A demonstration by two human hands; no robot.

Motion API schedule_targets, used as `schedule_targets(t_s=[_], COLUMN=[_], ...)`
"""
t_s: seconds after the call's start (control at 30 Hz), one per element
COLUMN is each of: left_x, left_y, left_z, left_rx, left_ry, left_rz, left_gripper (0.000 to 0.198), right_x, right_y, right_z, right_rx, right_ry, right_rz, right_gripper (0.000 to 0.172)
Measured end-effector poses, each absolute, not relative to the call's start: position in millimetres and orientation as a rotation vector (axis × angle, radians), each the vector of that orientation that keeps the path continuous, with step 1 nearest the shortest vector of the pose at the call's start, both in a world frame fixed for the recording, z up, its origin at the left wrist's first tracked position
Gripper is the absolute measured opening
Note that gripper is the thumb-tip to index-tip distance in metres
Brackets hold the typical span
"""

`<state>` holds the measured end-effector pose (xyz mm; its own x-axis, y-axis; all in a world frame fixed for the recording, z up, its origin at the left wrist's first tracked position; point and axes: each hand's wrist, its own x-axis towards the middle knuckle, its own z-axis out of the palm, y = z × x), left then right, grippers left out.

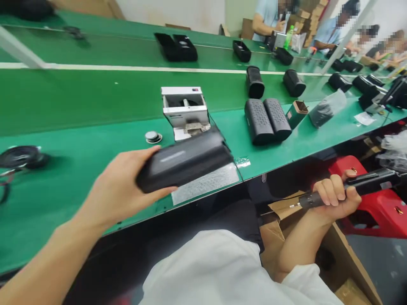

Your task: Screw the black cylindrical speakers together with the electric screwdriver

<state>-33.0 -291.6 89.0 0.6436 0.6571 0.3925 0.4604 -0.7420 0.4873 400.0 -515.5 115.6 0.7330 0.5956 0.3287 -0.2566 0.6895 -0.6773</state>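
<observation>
My left hand [127, 178] grips one end of a black speaker housing [187, 159], its thumb below and fingers above, tilted over the bench edge. Beneath the housing lies a pale textured mat [206, 184]. Just behind it stands a white screw feeder [184, 106] with an open top. Off to the right, past the bench edge, my right hand [337, 192] is wrapped round a black electric screwdriver [359, 186], its metal bit pointing left. A small round silver part [153, 136] rests on the bench left of the feeder.
Two dark housings [267, 120] stand right of the feeder, beside a green box [297, 113] and a bagged part [327, 108]. A black speaker driver [22, 156] with wires lies at left. Below right are a cardboard box [356, 262] and red stool [378, 212]. Several people sit far right.
</observation>
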Motion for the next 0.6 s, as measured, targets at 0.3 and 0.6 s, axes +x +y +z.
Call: schedule_targets(t_s=[0.3, 0.6], left_x=[11, -28], left_y=[-296, -314], left_z=[44, 9], left_rx=[2.898, 2.265], left_ry=[1.109, 1.012], left_rz=[0.803, 0.856], left_gripper=[0.065, 0.119], right_x=[413, 299], right_y=[-474, -351], right_z=[175, 242], right_rx=[-0.615, -0.529], right_ry=[-0.683, -1.122], right_rz=[0.369, 0.372], right_gripper=[0.029, 0.036])
